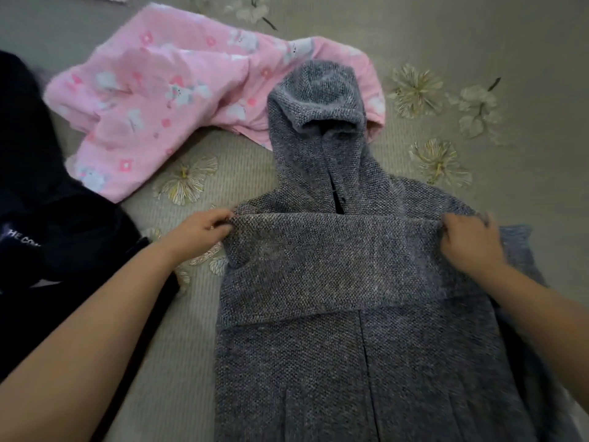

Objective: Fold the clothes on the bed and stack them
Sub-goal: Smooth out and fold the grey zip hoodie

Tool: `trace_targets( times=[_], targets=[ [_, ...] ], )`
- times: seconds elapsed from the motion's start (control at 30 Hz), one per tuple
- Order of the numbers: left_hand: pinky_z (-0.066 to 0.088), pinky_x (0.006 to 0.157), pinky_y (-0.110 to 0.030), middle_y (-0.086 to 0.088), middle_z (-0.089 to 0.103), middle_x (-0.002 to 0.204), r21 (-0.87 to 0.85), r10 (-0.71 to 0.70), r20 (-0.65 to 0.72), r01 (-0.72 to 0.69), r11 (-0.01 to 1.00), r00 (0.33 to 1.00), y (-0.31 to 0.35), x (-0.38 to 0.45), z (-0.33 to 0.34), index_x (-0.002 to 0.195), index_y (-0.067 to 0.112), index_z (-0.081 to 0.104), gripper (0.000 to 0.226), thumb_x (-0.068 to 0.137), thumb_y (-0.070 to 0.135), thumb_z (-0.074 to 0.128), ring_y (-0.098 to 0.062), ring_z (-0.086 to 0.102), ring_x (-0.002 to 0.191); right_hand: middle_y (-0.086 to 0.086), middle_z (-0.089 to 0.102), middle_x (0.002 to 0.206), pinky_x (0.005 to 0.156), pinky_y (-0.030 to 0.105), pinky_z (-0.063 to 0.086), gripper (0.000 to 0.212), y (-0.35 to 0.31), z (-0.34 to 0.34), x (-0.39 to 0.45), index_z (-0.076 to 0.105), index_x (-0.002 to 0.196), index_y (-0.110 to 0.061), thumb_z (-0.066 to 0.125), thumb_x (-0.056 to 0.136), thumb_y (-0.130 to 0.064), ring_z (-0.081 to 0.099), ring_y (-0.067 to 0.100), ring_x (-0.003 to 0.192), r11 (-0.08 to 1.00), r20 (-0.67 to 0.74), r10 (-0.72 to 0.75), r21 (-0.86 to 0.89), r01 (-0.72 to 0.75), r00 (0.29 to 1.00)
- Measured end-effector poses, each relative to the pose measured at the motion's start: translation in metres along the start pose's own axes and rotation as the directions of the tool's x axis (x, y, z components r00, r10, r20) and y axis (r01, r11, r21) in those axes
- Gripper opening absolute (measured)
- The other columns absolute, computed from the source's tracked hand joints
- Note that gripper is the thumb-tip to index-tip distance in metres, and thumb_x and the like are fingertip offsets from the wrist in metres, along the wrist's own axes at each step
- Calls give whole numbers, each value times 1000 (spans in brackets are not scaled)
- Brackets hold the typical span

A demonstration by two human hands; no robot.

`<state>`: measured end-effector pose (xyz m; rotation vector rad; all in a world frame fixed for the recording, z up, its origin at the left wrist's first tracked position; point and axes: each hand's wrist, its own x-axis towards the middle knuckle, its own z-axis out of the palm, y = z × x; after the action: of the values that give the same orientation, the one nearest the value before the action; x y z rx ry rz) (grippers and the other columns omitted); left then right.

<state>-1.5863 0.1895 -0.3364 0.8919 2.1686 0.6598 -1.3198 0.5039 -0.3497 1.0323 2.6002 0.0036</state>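
A dark garment (47, 199) and a pink printed one (153, 100) are left unfolded at the left. The grey hooded knit (334, 346) is spread on the bed (478, 43); its folded-across sleeve (334, 247) is pinched by left hand (204, 229) and right hand (468, 240). Uneven release could leave it skewed or bunched.

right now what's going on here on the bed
A person is folding a grey knitted hoodie laid flat on the bed. The left hand and right hand each pinch an end of a sleeve band folded across its chest. A pink printed garment and a dark garment lie unfolded nearby.
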Motion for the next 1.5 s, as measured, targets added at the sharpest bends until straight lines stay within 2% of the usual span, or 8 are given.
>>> trace_targets(
  times=[0.13, 0.3, 0.43, 0.57, 0.83, 1.03, 1.4, 1.5],
  targets=[
    [40, 72, -10, 16, 60, 79, -253, 199, 90, -171, 952, 976, 30, -7, -24, 86, 47, 62, 28, 77, 26, 46, 10, 54, 76, 22, 61, 89, 71, 36, 34, 5, -9, -10, 5, 46, 80, -5, 46, 85, -5, 55, 36, 86, 999, -15, -42, -32, 42, 999],
    [37, 83, -29, -14, 64, 110, 612, -38, 52, -2, 791, 998, 0, 27, -45, 107, 13, 59, 45, 78, 31, 30, -25, 57, 101, 24, 61, 94, 74, 39, 37, 10, -15, -23, 14, 54, 89, 0, 46, 85, -5, 55, 37, 90, 1000, 4, -22, -17, 22, 1000],
    [37, 92, -38, -15, 56, 118, 726, -302, -189, 341, 598, 934, -43, 26, -31, 103, 11, 54, 21, 84, 8, 46, -30, 49, 113, 29, 63, 85, 71, 40, 38, 12, -36, -35, 21, 58, 83, 6, 49, 82, -1, 57, 40, 81, 988, -149, -46, 139, 67, 988],
    [38, 81, -45, -29, 54, 100, 432, -101, -471, 329, 840, 876, -38, 22, 5, 98, -8, 54, 27, 76, 3, 43, -40, 50, 96, 20, 62, 100, 91, 43, 35, 17, -57, -20, 32, 56, 96, -2, 44, 89, -12, 55, 34, 99, 997, 37, -72, 28, 71, 997],
    [-1, 114, -42, -11, -7, 155, 510, -211, -261, 320, 798, 942, -36, 7, 58, 147, 11, 2, 65, 96, 41, 30, -24, -10, 142, 9, 56, 121, 107, 48, 21, 35, -49, -3, 39, 41, 130, -16, 33, 97, -27, 49, 27, 114, 988, 111, -62, -132, 77, 992],
    [-33, 99, -34, 4, -45, 134, 530, 38, 117, -94, 843, 992, -16, -45, 122, 131, 24, -29, 94, 75, 78, 25, -16, -51, 119, 23, 61, 94, 64, 36, 40, 23, -47, -19, 42, 46, 114, -1, 38, 95, -12, 57, 34, 83, 961, 182, -260, -50, 273, 948],
    [-15, 110, -44, 2, -38, 137, 653, -88, 165, -42, 756, 982, -55, -67, 120, 123, 43, -31, 64, 99, 29, 27, -25, -33, 132, 16, 26, 148, 110, 50, 6, 45, -45, 27, 8, 33, 141, -11, 36, 97, -25, 20, 30, 137, 994, -185, 30, 105, -11, 982],
    [-12, 111, -46, 0, -28, 149, 692, -145, 194, -31, 721, 970, -42, -64, 119, 138, 43, -18, 60, 99, 31, 26, -26, -23, 139, 8, 1, 156, 113, 46, -2, 52, -43, 59, -28, 12, 147, -17, 23, 100, -35, -1, 24, 143, 990, 105, 34, 132, -48, 994]
  ],
)
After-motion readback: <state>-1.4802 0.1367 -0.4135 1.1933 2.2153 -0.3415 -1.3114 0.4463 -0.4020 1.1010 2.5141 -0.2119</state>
